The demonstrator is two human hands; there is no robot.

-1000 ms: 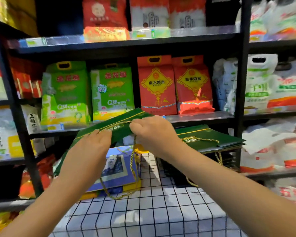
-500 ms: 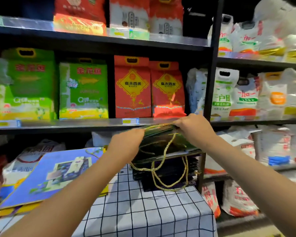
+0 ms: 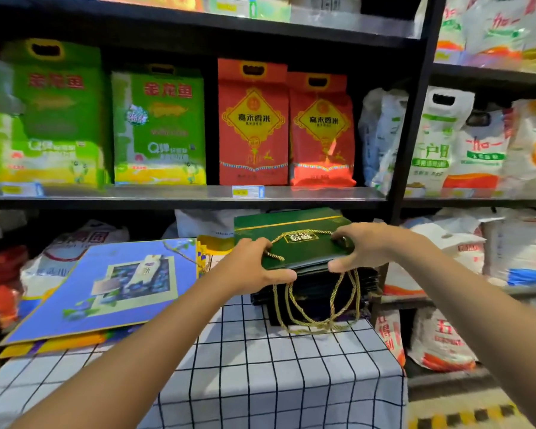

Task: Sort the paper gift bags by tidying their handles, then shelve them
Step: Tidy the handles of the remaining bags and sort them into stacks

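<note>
A flat green gift bag (image 3: 304, 252) with gold trim lies on top of a dark stack of bags (image 3: 310, 292) at the far right of the table. My left hand (image 3: 251, 267) grips its left edge, thumb under the front edge. My right hand (image 3: 362, 246) grips its right edge, thumb below. One gold rope handle (image 3: 291, 235) lies across the top of the bag. More gold rope handles (image 3: 319, 311) hang from the stack's front onto the tablecloth. A blue gift bag (image 3: 106, 289) lies flat on yellow bags at the left.
The table wears a white cloth with a black grid (image 3: 260, 366). Black shelving (image 3: 183, 196) directly behind holds green, red and white rice bags. A shelf post (image 3: 406, 134) rises just right of the stack. Sacks crowd the lower right shelves.
Both hands carried the green bag rightward from above the blue bag and set it flat on the dark stack. The view has swung to the right.
</note>
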